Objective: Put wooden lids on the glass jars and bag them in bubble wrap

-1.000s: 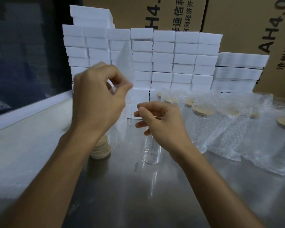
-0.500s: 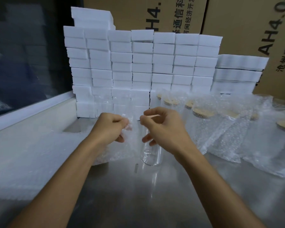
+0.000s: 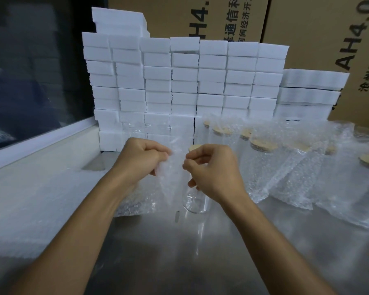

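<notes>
A clear glass jar (image 3: 195,202) stands upright on the steel table, a wooden lid (image 3: 193,147) on top of it. In front of and left of the jar hangs a bubble wrap bag (image 3: 156,188), its lower end on the table. My left hand (image 3: 142,159) pinches the bag's top edge on the left. My right hand (image 3: 213,167) pinches the bag's opening on the right, just in front of the jar's upper part. The jar's middle is hidden behind my right hand.
Several lidded jars in bubble wrap bags (image 3: 285,167) lie in a row to the right. Stacked white foam blocks (image 3: 183,81) form a wall behind, with cardboard boxes (image 3: 307,28) beyond. White foam sheets (image 3: 30,199) cover the table's left side. The steel table (image 3: 179,252) stretches toward me.
My left hand came down from above with the bubble wrap bag to the level of my right hand. Both hands now hold the bag's top edge beside the jar.
</notes>
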### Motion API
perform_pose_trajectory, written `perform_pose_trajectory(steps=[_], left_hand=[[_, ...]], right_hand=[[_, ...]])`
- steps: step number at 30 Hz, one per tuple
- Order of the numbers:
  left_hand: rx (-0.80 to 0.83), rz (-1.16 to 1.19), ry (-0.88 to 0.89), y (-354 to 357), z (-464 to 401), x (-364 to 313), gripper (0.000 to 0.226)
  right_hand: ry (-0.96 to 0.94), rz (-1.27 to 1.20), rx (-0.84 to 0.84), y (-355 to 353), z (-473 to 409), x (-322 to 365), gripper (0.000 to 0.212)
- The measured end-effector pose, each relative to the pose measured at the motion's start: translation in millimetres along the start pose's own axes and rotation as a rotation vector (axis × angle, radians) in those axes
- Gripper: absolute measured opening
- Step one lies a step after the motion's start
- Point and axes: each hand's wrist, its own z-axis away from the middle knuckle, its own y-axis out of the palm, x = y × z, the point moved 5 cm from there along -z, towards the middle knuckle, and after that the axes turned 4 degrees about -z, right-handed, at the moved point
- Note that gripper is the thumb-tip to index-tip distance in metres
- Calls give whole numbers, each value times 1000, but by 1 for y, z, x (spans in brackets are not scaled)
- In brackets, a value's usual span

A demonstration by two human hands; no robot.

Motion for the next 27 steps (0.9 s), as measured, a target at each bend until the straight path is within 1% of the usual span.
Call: perform_pose_trajectory(steps=[1, 2, 3, 4, 5, 6, 7, 8, 9, 12, 15, 16, 17, 18, 20, 21, 22, 23, 25, 26, 27], left_hand=[[-105, -9, -13, -7, -1, 1, 23], [-170, -3, -15, -13, -1, 2, 21], [-184, 14, -3, -17, -2, 2, 18], [-146, 40, 18, -17, -1, 0, 14], [-72, 64, 44, -15, 1, -5, 8], [15, 82, 70, -10, 4, -10, 3], [85, 91, 98, -5, 7, -14, 2], [136, 92, 119, 0, 9, -17, 4], [171, 88, 136, 5, 11, -20, 3], [221, 112, 116, 10, 14, -19, 7], [212, 197, 43, 6, 14, -17, 9], [183, 220, 29, 5, 12, -17, 8], [121, 227, 24, 2, 11, -16, 6], [16, 204, 26, -2, 9, -15, 7], [-262, 65, 69, -17, 7, -13, 14], [-373, -18, 107, -23, 7, -14, 16], [-445, -85, 140, -28, 8, -15, 20], [-484, -131, 162, -32, 8, -15, 28], [-493, -207, 196, -33, 7, -18, 43], [-478, -251, 220, -31, 8, -20, 49], [-455, -295, 243, -28, 10, -22, 53]], right_hand=[[-1, 5, -13, -2, -1, 0, 13], [-4, 4, -27, -4, -1, 0, 13], [-13, -9, -41, -5, -1, 2, 10], [-22, -34, -49, -5, -1, 3, 6], [-25, -59, -47, -4, 0, 5, 6], [-19, -74, -33, -1, 1, 6, 15], [-6, -81, -5, 2, 2, 6, 24], [8, -83, 26, 6, 3, 7, 32], [13, -87, 53, 8, 4, 7, 34], [13, -153, 82, 8, 4, 5, 28], [27, -195, 38, 1, 0, 3, 20], [31, -191, 23, 0, 0, 3, 19], [34, -179, 9, -2, 0, 2, 19], [37, -166, -5, -3, 0, 1, 18], [35, -119, -29, -7, -1, 1, 18], [32, -88, -37, -8, -1, 1, 17], [30, -60, -37, -9, -1, 1, 18], [28, -43, -27, -8, -1, 1, 19], [24, -59, -19, -7, 0, 1, 23], [12, -76, -49, -8, -1, 1, 24], [-13, -89, -112, -11, -1, 0, 24]])
